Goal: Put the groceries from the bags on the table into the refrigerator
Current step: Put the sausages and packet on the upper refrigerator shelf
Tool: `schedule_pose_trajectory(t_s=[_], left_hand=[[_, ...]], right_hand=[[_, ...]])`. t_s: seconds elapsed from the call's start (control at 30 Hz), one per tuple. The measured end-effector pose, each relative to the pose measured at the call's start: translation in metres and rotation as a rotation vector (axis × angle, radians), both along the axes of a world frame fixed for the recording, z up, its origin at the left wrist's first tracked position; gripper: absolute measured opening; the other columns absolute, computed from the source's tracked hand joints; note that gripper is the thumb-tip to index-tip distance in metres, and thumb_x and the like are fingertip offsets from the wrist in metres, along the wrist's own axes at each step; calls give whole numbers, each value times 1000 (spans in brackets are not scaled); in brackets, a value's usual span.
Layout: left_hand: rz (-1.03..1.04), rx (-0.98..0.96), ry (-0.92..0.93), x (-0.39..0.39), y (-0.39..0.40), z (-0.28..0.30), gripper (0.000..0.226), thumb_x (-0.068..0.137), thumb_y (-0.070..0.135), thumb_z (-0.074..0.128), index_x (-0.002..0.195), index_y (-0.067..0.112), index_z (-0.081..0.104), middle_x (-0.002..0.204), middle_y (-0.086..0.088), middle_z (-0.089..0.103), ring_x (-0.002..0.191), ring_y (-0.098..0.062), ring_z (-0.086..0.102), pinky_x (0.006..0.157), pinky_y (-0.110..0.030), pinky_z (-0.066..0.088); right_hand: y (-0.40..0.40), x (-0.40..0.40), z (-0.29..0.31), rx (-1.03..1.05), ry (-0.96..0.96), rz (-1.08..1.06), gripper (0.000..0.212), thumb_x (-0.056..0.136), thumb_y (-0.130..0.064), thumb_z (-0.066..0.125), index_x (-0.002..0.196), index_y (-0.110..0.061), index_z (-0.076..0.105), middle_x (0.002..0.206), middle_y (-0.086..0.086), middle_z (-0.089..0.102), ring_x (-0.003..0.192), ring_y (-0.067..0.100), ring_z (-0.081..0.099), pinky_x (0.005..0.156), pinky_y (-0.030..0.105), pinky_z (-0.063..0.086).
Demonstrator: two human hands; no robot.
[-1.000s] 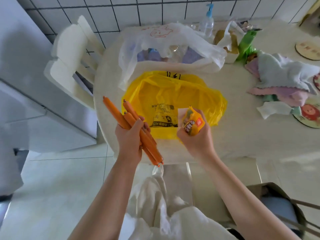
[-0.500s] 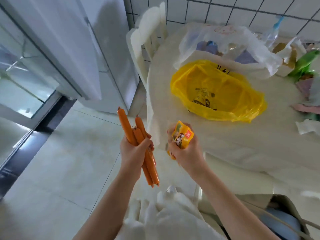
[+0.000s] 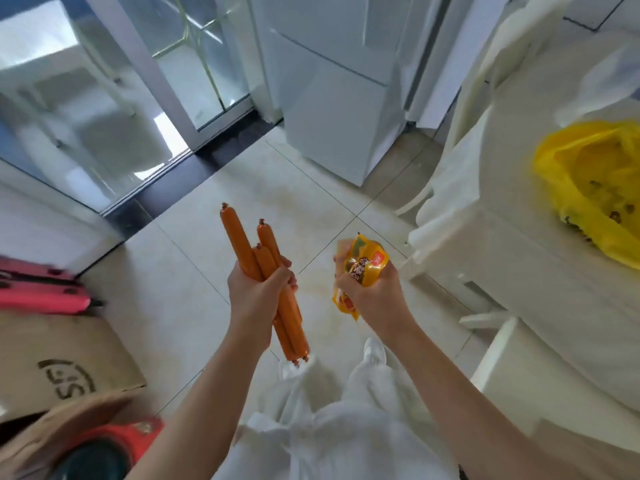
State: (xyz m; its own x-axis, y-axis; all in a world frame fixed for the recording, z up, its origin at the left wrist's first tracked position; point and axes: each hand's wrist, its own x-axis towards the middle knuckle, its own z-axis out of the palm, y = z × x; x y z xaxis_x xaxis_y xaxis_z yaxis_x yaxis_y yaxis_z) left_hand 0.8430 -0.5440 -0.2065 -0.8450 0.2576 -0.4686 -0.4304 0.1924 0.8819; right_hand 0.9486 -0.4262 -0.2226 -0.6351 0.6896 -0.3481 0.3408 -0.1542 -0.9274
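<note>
Fingers of left hand [image 3: 258, 292] clamp sausages [image 3: 266, 271], right hand [image 3: 372, 294] clamps snack packet [image 3: 363, 266]; refrigerator [image 3: 332, 109] ahead, doors closed, chair [image 3: 450, 188] beside the tabletop [image 3: 519, 244]

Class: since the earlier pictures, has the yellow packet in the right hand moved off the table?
Yes. The yellow packet, gripped by the right hand, is now over floor, left of the table.

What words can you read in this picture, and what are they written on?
"SF": black logo on the cardboard box, seen at an angle.
Yellow snack packet in the right hand: dark print and a red label, too blurred to read.
Yellow bag on the table: dark print, too blurred to read.
</note>
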Motion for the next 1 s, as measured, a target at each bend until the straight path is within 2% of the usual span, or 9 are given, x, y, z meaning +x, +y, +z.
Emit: schedule_pose_trajectory(t_s=[0.1, 0.2, 0.4, 0.6, 0.77, 0.9, 1.0], left_hand=[[61, -26, -7, -35, -44, -2, 23, 83, -5, 62, 90, 17, 61, 79, -4, 67, 66, -20, 66, 66, -34, 60], [118, -30, -22, -64, -74, -1, 21, 82, -5, 62, 93, 13, 61, 77, -4, 67, 64, -20, 66, 66, -35, 60], [157, 2, -25, -118, -84, 2, 19, 83, -3, 63, 93, 13, 61, 81, -6, 67, 66, -20, 67, 64, -32, 59], [73, 3, 16, -177, -58, 5, 24, 81, -3, 65, 97, 14, 59, 85, -6, 68, 70, -22, 68, 69, -35, 59], [51, 18, 84, -249, -11, 14, 28, 83, -1, 65, 102, 17, 56, 90, -5, 68, 74, -21, 69, 70, -34, 59], [37, 50, 83, -305, 39, 26, 29, 85, -1, 64, 98, 23, 56, 87, -1, 68, 72, -20, 68, 65, -30, 57], [25, 90, 80, -343, 76, 36, 33, 85, -1, 65, 108, 20, 55, 88, -2, 68, 69, -17, 68, 61, -26, 56]], right_hand=[[-41, -41, -6, 15, -6, 33, 25, 80, -13, 69, 104, -16, 62, 85, 4, 69, 70, 14, 65, 58, 18, 51], [-72, -74, -5, 39, -2, 75, 24, 82, -17, 70, 104, -16, 61, 83, 7, 67, 71, 21, 65, 60, 24, 54], [-83, -128, 11, 79, 17, 135, 27, 83, -14, 68, 107, -20, 57, 83, 10, 66, 73, 26, 64, 62, 32, 57], [-55, -184, 12, 133, -22, 52, 23, 82, -17, 68, 102, -10, 59, 75, 6, 66, 65, 17, 65, 56, 20, 51], [-11, -246, 16, 159, -20, 15, 24, 81, -17, 68, 102, -11, 59, 81, 7, 65, 71, 19, 65, 58, 18, 51], [30, -303, 31, 164, 17, 18, 29, 83, -25, 68, 106, -10, 58, 83, 5, 62, 74, 18, 63, 60, 17, 50], [63, -341, 48, 172, 48, 30, 29, 84, -22, 67, 109, -13, 57, 82, 2, 62, 71, 12, 62, 59, 16, 50]])
